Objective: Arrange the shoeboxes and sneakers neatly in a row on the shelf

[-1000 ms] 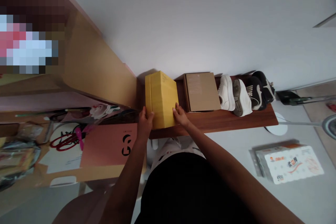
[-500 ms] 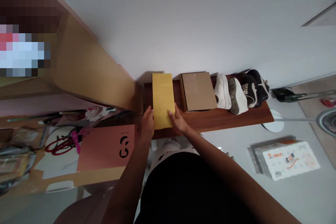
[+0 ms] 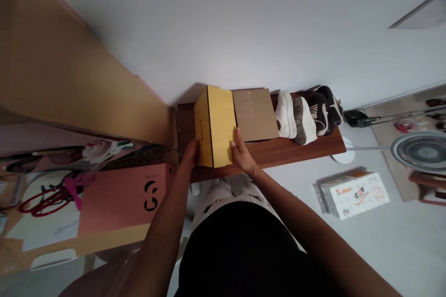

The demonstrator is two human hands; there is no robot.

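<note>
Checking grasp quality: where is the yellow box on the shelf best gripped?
Grip the yellow box by its two side faces at the near end, coming from the front of the shelf: it looks too broad for one hand, the brown box crowds its right and the wall stands behind.

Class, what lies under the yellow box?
A dark wooden shelf, showing on both sides of the yellow box. The part directly beneath is covered, so contact cannot be confirmed.

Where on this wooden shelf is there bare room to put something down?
Bare: the front strip of the shelf before the brown box and shoes, and a gap left of the yellow box. The back row is crowded.
</note>
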